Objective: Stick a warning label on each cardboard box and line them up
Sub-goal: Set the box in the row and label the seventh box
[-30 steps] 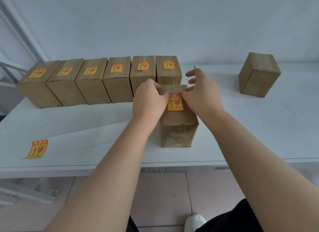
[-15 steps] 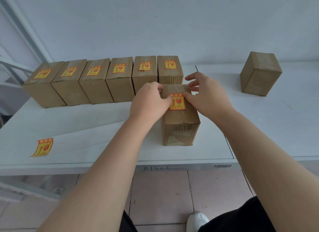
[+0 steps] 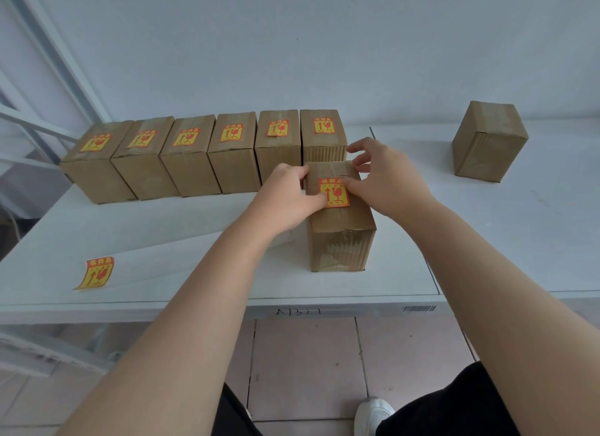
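Observation:
A brown cardboard box (image 3: 339,240) stands near the table's front edge with a yellow-and-red warning label (image 3: 334,192) on its top. My left hand (image 3: 285,198) rests against the box's left top edge, its thumb on the label's left side. My right hand (image 3: 386,175) presses the label's right edge with its thumb, fingers spread over the box's far end. Behind them, a row of several labelled boxes (image 3: 194,153) lines the back of the table. One unlabelled box (image 3: 488,141) stands alone at the far right. A loose label (image 3: 95,273) lies at the front left.
The white table (image 3: 487,240) ends at a front edge just below the box, with tiled floor beneath. A white wall runs behind the row. Slanted metal frame bars rise at the far left. My white shoe (image 3: 371,414) shows on the floor.
Both hands stayed on the box top, pressing the label. My right thumb slid onto the label's right edge. The view shifted slightly.

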